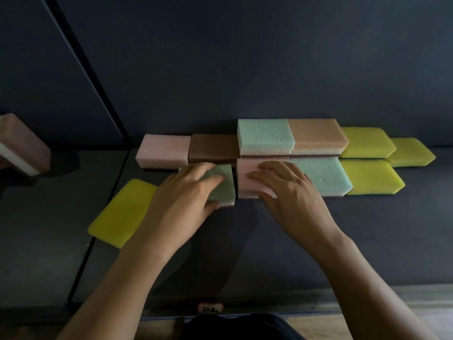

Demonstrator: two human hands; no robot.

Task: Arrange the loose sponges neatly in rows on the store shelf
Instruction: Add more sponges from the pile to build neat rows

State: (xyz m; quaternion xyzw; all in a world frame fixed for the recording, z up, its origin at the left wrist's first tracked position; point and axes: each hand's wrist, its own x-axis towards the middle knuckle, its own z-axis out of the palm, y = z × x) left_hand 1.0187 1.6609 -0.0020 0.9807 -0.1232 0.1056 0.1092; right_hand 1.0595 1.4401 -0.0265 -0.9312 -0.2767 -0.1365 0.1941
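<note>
Left hand grips a pale green rectangular foam sponge in the front row on the dark grey shelf, fingers over its top, thumb against its front. Right hand rests fairly straight fingers on the neighbouring pink rectangular foam sponge.

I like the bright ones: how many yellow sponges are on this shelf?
4. A loose yellow sponge lies left of the left hand; three more at the right end: back one, front one, farthest-right one. Others may be hidden.
</note>
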